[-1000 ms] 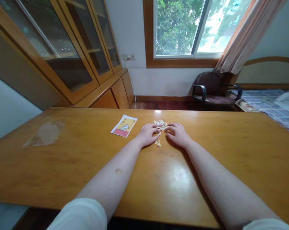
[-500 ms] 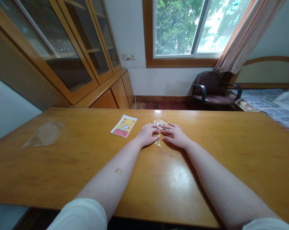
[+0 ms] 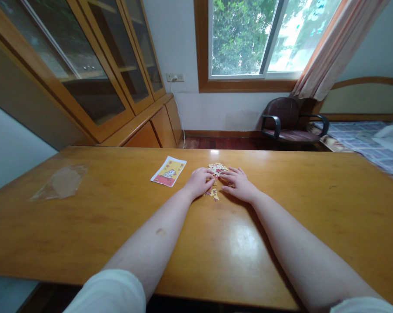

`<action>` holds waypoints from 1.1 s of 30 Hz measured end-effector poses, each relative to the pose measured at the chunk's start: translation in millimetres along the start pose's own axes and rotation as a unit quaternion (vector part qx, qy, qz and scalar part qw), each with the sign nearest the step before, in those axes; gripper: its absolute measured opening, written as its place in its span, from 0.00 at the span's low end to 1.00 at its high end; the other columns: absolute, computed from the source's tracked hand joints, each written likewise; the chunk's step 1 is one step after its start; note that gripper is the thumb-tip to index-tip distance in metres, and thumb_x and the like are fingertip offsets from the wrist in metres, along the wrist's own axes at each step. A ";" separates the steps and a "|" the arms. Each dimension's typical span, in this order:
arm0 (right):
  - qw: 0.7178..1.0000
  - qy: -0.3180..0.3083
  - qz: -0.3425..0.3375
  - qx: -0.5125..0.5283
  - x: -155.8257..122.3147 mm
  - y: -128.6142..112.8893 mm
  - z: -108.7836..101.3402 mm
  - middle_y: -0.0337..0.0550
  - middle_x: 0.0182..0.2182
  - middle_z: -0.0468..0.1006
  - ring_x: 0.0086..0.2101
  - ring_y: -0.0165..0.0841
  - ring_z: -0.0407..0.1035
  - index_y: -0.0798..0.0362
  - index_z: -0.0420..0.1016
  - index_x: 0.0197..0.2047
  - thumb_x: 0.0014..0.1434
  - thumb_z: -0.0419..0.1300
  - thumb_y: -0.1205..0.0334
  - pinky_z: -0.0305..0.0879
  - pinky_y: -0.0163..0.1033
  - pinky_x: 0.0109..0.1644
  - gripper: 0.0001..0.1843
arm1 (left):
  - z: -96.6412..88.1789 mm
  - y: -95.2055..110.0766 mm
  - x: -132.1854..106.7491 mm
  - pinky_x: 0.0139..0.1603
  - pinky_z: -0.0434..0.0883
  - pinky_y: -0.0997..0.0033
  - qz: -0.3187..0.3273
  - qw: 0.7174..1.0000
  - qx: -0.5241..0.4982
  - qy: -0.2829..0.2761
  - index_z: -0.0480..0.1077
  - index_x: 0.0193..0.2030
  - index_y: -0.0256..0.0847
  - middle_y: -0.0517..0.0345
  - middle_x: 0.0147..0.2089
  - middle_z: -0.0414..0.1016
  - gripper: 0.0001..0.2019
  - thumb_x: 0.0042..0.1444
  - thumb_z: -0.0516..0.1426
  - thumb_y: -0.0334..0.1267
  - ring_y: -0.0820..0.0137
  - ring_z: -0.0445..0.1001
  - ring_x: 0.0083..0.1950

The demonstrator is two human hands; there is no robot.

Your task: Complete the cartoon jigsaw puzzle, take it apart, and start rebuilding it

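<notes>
A pile of small jigsaw puzzle pieces [image 3: 218, 168] lies on the wooden table just beyond my hands. Closer to me, several yellow and pink pieces [image 3: 214, 193] lie together. My left hand [image 3: 200, 181] rests beside them, its fingers bent and the thumb close to the fingertips on a small yellowish puzzle piece, mostly hidden. On the other side, my right hand [image 3: 238, 185] lies low over the table with fingers apart, its fingertips at the edge of the pile. Left of my hands is a picture card [image 3: 169, 172] with a white animal on yellow and pink.
A clear plastic bag [image 3: 61, 181] lies flat at the left of the table [image 3: 124, 217]. Beyond the table stand a glass-door cabinet [image 3: 131, 102], an armchair [image 3: 286, 119] and a bed [image 3: 359, 137]. A window [image 3: 245, 39] is in the far wall.
My left thumb has drawn back toward its fingers, uncovering more of the near yellow and pink pieces. My right hand has barely shifted. The card and the bag stay where they were.
</notes>
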State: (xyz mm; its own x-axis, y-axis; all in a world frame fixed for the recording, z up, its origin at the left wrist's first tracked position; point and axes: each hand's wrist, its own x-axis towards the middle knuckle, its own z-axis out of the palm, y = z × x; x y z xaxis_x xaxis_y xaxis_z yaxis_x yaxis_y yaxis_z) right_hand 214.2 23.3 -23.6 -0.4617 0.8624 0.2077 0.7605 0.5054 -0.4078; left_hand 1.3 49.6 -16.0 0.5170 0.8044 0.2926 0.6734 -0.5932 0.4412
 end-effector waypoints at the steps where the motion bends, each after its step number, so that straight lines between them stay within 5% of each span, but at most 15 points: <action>1: 1.000 0.001 -0.002 -0.002 -0.2 0.1 0.1 0.42 0.60 0.66 0.62 0.50 0.49 0.40 0.71 0.55 0.56 0.59 0.48 0.40 0.67 0.62 0.23 | 0.0 0.1 -0.1 0.56 0.66 0.58 -0.006 1.000 0.003 -0.003 0.78 0.31 0.43 0.54 0.47 0.76 0.09 0.56 0.56 0.39 0.63 0.70 0.50; 10: 0.999 -0.035 0.010 -0.005 -2.4 -6.1 0.0 0.45 0.62 0.63 0.65 0.51 0.44 0.43 0.67 0.60 0.58 0.54 0.41 0.31 0.69 0.63 0.29 | 0.1 -0.8 -1.0 0.57 0.65 0.58 -0.036 0.999 0.017 0.019 0.77 0.37 0.42 0.53 0.47 0.75 0.09 0.56 0.55 0.40 0.62 0.70 0.51; 20: 0.999 0.034 0.016 0.035 0.4 0.9 1.6 0.47 0.55 0.71 0.62 0.47 0.52 0.44 0.72 0.54 0.57 0.58 0.52 0.37 0.68 0.62 0.21 | -2.0 1.3 -0.6 0.57 0.65 0.59 -0.051 0.998 0.021 0.008 0.77 0.38 0.44 0.54 0.46 0.75 0.10 0.56 0.54 0.38 0.62 0.69 0.51; 24: 0.994 0.085 0.020 0.063 1.3 1.3 0.6 0.47 0.47 0.77 0.54 0.43 0.64 0.47 0.78 0.46 0.56 0.58 0.59 0.46 0.60 0.62 0.14 | 0.0 -1.4 -1.0 0.56 0.65 0.59 -0.045 0.999 0.023 0.010 0.77 0.37 0.44 0.55 0.46 0.75 0.10 0.55 0.54 0.37 0.62 0.69 0.51; 28: 0.993 0.057 -0.026 0.098 0.5 -5.3 -2.8 0.43 0.37 0.81 0.43 0.36 0.71 0.48 0.80 0.35 0.56 0.56 0.65 0.52 0.52 0.60 0.11 | 2.2 -3.6 -0.9 0.56 0.65 0.59 -0.043 0.999 0.024 0.013 0.77 0.37 0.44 0.55 0.46 0.75 0.09 0.55 0.54 0.38 0.62 0.69 0.51; 33: 0.996 0.041 -0.030 0.068 -0.7 -7.7 -4.5 0.42 0.41 0.80 0.46 0.38 0.68 0.45 0.80 0.39 0.54 0.56 0.66 0.46 0.55 0.61 0.13 | 2.2 -3.6 -0.1 0.56 0.65 0.59 -0.042 0.999 0.022 0.011 0.77 0.36 0.44 0.55 0.46 0.75 0.09 0.55 0.54 0.38 0.62 0.70 0.51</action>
State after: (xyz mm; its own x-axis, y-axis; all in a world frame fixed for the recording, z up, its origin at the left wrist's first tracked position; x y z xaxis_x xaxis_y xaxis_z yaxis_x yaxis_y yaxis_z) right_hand 210.7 18.9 -16.6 -0.4617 0.8330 0.3050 0.6608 0.5523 -0.5081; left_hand 0.0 51.6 -19.5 0.4468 0.8512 0.2753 0.7359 -0.5247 0.4279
